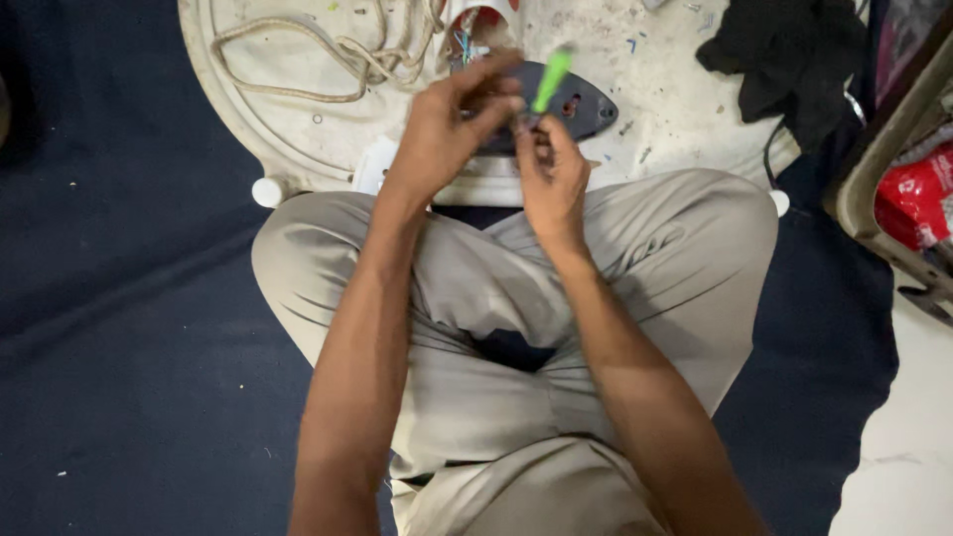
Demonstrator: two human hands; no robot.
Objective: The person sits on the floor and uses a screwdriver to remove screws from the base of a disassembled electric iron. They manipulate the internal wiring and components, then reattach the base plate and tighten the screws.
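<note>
My right hand (552, 177) grips a screwdriver with a bright green handle (552, 77), held upright over my lap. My left hand (449, 127) reaches across beside it, fingertips pinched near the tool's lower end; what they pinch is too small and blurred to tell. Just beyond both hands lies a dark grey pointed plate (588, 105) with holes, resting on a low white round table (298, 149). I sit cross-legged in beige trousers (476, 298).
A beige braided cord (328, 55) lies coiled on the table's left part. A black cloth (784, 55) sits at the table's right. A metal frame (884, 149) and a red package (918, 199) stand at the right edge. Dark blue carpet (129, 298) covers the floor.
</note>
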